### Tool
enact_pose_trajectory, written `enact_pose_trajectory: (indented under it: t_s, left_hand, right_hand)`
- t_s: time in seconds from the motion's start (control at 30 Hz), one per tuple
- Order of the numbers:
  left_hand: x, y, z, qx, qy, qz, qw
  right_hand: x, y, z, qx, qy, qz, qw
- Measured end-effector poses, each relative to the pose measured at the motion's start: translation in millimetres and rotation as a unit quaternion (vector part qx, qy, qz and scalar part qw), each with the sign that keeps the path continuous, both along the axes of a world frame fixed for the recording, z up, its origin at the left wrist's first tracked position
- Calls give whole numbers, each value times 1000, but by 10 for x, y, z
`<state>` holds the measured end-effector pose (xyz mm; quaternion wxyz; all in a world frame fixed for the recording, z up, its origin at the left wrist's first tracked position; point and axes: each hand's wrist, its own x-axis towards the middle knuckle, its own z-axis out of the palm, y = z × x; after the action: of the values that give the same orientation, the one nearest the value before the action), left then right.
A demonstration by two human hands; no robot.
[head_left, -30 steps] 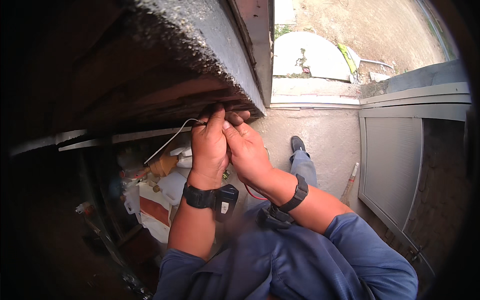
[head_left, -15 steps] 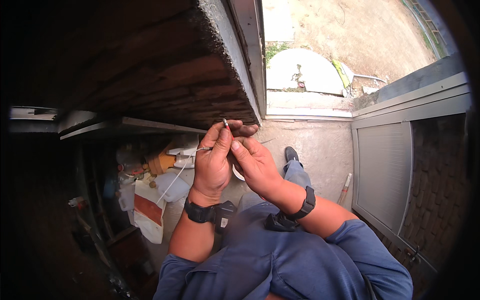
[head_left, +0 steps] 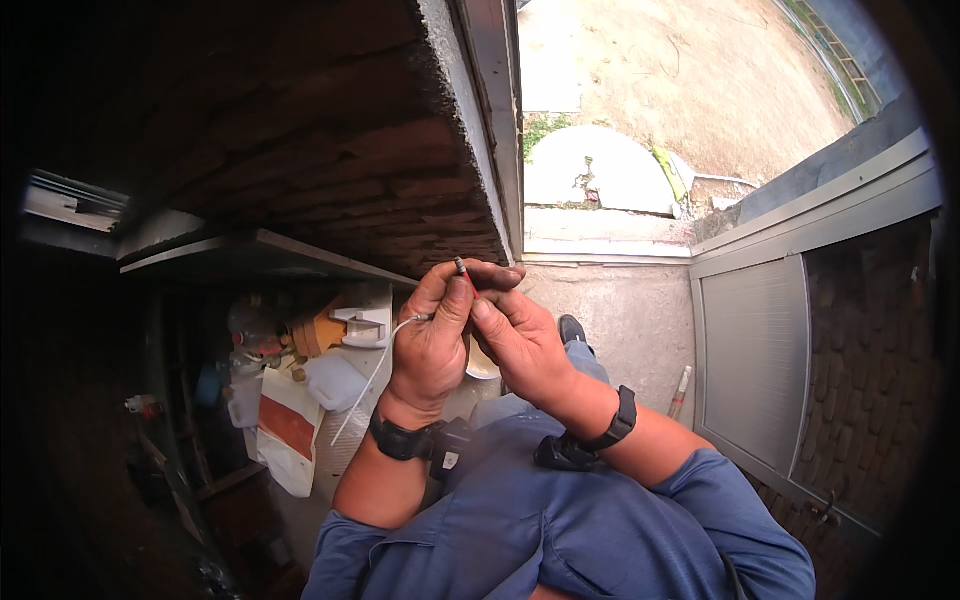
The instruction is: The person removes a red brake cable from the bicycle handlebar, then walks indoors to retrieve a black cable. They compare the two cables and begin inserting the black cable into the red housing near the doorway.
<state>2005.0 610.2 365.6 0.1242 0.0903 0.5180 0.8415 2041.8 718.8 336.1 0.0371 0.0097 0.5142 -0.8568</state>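
Close together in front of me, both hands work on a thin red stick-like piece with a grey metal tip (head_left: 467,277); its exact kind I cannot make out. My left hand (head_left: 428,345) is closed, thumb pressing the piece against the fingers just below its tip. Thumb and fingers of my right hand (head_left: 530,345) pinch the red part lower down. A thin white cable (head_left: 374,372) with a greyish end also sticks out of the left hand and hangs toward the left wrist. Whether it joins the red piece is hidden by the fingers.
A brick wall (head_left: 330,160) and a shelf edge (head_left: 200,248) stand close on the left. Below are a white jug (head_left: 336,383), an orange object (head_left: 320,333) and a white-and-brown bag (head_left: 290,430). A grey door (head_left: 750,350) stands right, beside the doorway sill (head_left: 610,245).
The view has shifted slightly, so my hands appear a little lower. Both keep their grip on the red piece, and the white cable's lower end hangs more freely.
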Motion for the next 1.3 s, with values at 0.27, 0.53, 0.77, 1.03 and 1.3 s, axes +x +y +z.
enact_pose_trajectory:
  t_s: [0.27,0.53,0.77,1.03,1.3]
  left_hand:
    - [-366,-29,-429,-19,-173,43,984]
    - [-847,55,-832,-37,-225,82,970]
    - [-951,98,-782,-56,-177,96,978]
    - [-1003,69,-736,-81,-189,89,975]
    - [-1008,84,-767,-65,-191,101,974]
  right_hand:
    - [-405,-173,-319,-196,-173,46,964]
    - [-885,-305,-704,-186,-264,-16,946]
    - [-993,-290,-714,-161,-186,-3,969]
    - [-1016,-384,-776,-147,-172,-35,973]
    - [-1005,-387,-796,-83,-136,-62,985]
